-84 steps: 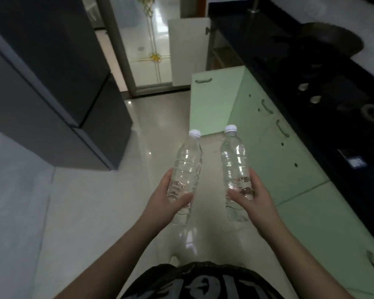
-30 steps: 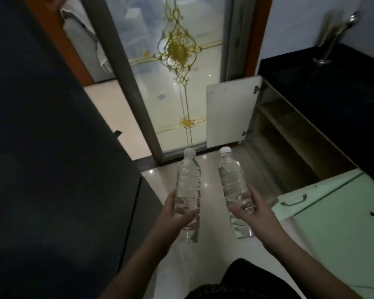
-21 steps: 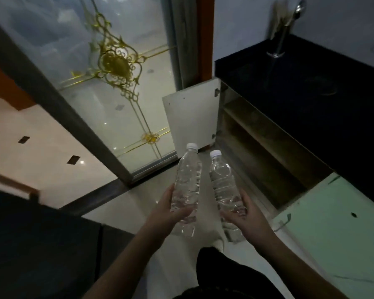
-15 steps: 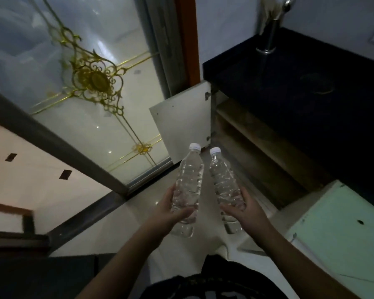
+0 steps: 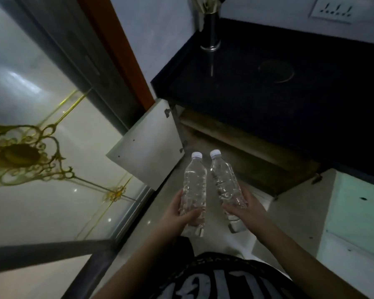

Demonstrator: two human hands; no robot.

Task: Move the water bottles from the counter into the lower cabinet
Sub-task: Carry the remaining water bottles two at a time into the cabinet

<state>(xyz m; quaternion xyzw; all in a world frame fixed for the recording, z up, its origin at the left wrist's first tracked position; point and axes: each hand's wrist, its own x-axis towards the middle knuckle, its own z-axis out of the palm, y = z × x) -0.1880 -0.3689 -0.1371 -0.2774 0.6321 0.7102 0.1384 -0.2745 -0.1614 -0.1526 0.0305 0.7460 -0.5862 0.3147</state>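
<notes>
1. Left hand point(image 5: 177, 216) wrapped around the lower body of the left water bottle point(image 5: 194, 188); cap up, near upright.
2. Right hand point(image 5: 245, 210) gripping the right water bottle point(image 5: 226, 184) low down; bottle leans left, caps close together.
3. Both bottles held in air above the floor, just in front of the lower cabinet point(image 5: 246, 154).
4. Cabinet door point(image 5: 147, 147) swung open at left; interior shelf visible.
5. Dark counter point(image 5: 268, 87) above the cabinet.
</notes>
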